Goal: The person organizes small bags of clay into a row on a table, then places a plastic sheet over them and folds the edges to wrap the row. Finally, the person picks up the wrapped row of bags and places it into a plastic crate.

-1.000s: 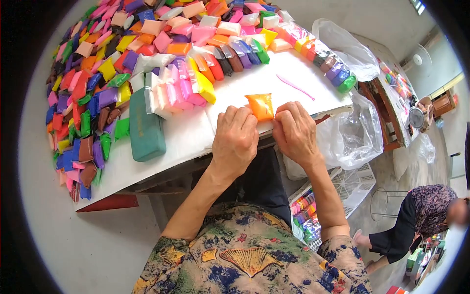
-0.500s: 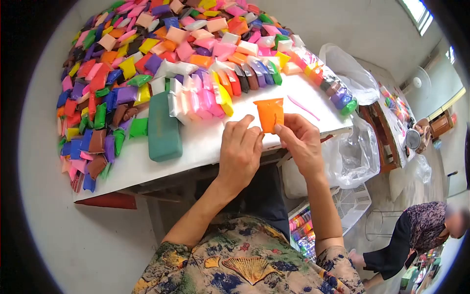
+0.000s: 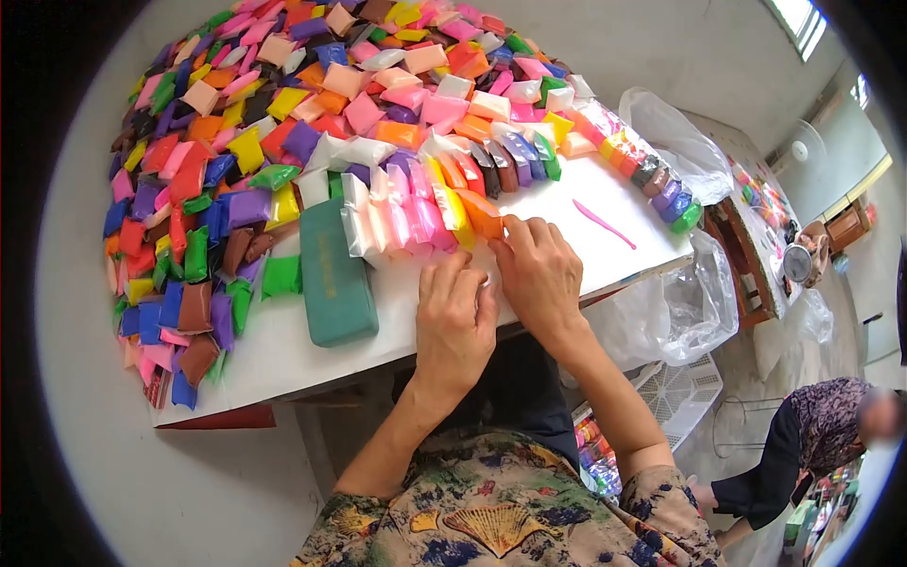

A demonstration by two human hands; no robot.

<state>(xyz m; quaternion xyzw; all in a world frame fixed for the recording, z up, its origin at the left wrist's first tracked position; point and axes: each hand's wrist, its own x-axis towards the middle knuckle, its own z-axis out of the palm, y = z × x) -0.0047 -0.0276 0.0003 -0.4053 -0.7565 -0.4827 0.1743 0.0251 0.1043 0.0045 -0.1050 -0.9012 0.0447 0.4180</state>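
My right hand [image 3: 540,272] pinches an orange packet [image 3: 480,215] between thumb and fingers. The packet leans against a yellow packet [image 3: 453,213] at the near end of a row of packets. My left hand [image 3: 453,312] is closed at the table's front edge, fingers curled, just below the pink packets [image 3: 416,213]. Whether anything is inside its fingers is hidden. Left of the row lies a green case [image 3: 338,274]. A pink stick-like tool [image 3: 605,225] rests on the white tabletop [image 3: 567,260], to the right of my right hand.
A large heap of coloured packets [image 3: 246,146] covers the table's far and left parts. Another row of packets [image 3: 652,175] runs along the right side. Clear plastic bags [image 3: 694,302] hang at the right edge. Another person [image 3: 812,439] is bent over at the lower right.
My right hand has carried the orange packet leftward and away from me to the row, tilting it against the yellow one. My left hand has moved slightly down, and the view has shifted a little.
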